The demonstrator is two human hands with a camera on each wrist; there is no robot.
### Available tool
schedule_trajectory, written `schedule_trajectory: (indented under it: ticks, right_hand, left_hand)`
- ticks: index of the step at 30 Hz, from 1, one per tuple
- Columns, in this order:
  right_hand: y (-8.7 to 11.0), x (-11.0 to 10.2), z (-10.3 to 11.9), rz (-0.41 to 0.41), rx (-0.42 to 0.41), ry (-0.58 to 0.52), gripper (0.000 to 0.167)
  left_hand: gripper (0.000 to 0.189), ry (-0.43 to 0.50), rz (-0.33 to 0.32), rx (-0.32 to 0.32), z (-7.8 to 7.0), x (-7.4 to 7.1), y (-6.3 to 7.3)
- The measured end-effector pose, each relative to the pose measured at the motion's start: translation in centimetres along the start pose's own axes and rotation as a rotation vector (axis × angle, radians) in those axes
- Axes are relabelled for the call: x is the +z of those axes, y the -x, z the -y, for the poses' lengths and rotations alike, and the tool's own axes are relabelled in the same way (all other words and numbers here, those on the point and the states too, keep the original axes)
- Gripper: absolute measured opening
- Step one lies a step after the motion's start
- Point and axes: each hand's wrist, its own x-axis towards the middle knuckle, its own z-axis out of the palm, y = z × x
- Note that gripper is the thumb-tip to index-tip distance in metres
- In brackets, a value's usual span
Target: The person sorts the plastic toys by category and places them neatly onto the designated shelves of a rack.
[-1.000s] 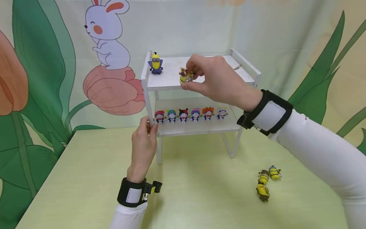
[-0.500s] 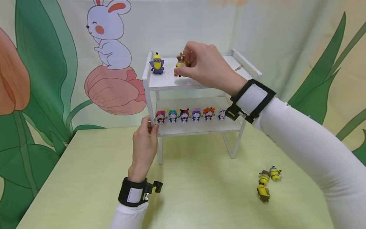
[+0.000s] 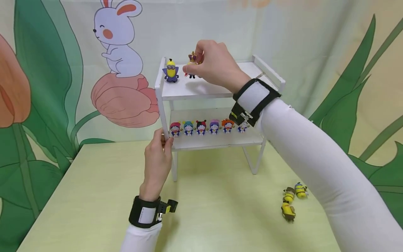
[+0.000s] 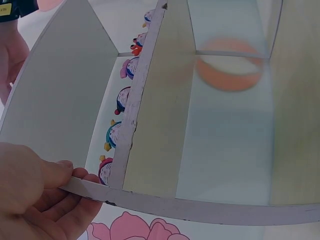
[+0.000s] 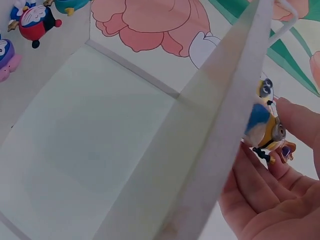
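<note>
"What have you got in your right hand?"

"My right hand (image 3: 217, 64) pinches a crowned yellow figure (image 3: 192, 57) between thumb and fingers. It is upright at my fingertips, over the top shelf (image 3: 179, 91). I can't tell whether its feet touch the surface."

"And what stands nearest to it?"

"Just left of my right fingertips, apart from the crowned figure, a purple-winged yellow figure (image 3: 171, 71) stands upright on the same shelf."

"Your left hand?"

"My left hand (image 3: 157, 161) is curled round the white front post (image 3: 163, 117), thumb and fingers gripping it at the corner of the lower shelf (image 3: 217, 140). Just right of those fingers begins a row of six small figures (image 3: 201, 128) in different headgear, running along that shelf, below my right hand."

"Anything nearer to you?"

"Yes, three yellow figures (image 3: 288, 194) lie close together on the table (image 3: 220, 210), well to the right of my left hand, beside my right sleeve (image 3: 302, 136) as I look down. They're well below my right hand."
</note>
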Motion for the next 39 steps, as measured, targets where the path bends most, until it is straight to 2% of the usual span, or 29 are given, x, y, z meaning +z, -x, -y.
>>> schedule_trajectory:
  ticks: [7,17,39]
  right_hand:
    - [-0.9,0.7,0.1,0.039,0.042,0.038,0.037]
    - [-1.4,1.0,-0.1,0.046,0.063,0.076,0.038]
    - [-1.6,1.6,0.1,0.05,0.1,0.053,0.038]
  left_hand:
    - [0.03,-0.009,0.0,-0.005,-0.1,-0.1,0.1]
    - [0.029,-0.004,0.008,-0.008,-0.5,0.1,-0.1]
    - [0.031,-0.017,0.01,-0.005,-0.4,0.2,-0.1]
